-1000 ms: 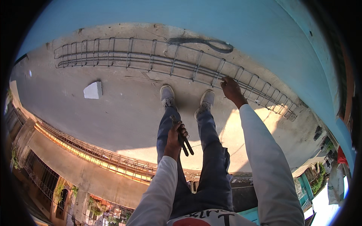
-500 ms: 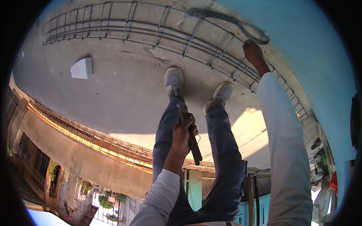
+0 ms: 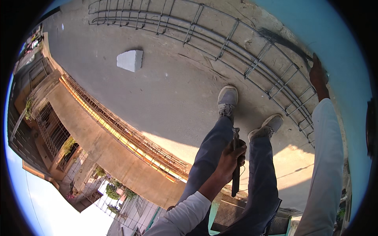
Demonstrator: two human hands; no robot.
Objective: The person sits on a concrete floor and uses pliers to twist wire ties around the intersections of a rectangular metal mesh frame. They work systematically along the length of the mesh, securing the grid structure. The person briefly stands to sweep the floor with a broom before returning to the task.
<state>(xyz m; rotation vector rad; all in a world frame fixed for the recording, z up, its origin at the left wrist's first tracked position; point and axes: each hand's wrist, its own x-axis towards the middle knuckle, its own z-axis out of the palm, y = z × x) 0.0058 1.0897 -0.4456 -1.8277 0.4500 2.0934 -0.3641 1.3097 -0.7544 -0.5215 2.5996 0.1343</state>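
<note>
My left hand (image 3: 230,159), in front of my legs, is closed around dark metal pincers (image 3: 236,179). Their head points up past my thumb, while the handles hang below my fist. A thin curved wire shows beside that hand. My right arm stretches far out to the right, beyond a long steel rebar cage (image 3: 224,46) lying on the ground. There my right hand (image 3: 319,78) is on the looped end of a bundle of thin dark tie wire (image 3: 285,42), with its fingers held together. The hand partly hides that end of the wire.
A turquoise wall (image 3: 342,43) rises close on my right. A white block (image 3: 130,60) lies on the concrete ground at the left. Farther left, more rebar (image 3: 126,135) runs along a low wall (image 3: 94,129). My shoes (image 3: 228,98) stand beside the cage.
My right hand has moved from above the cage's edge onto the looped end of the wire bundle. The view has turned, shifting the scene. My left hand still grips the pincers.
</note>
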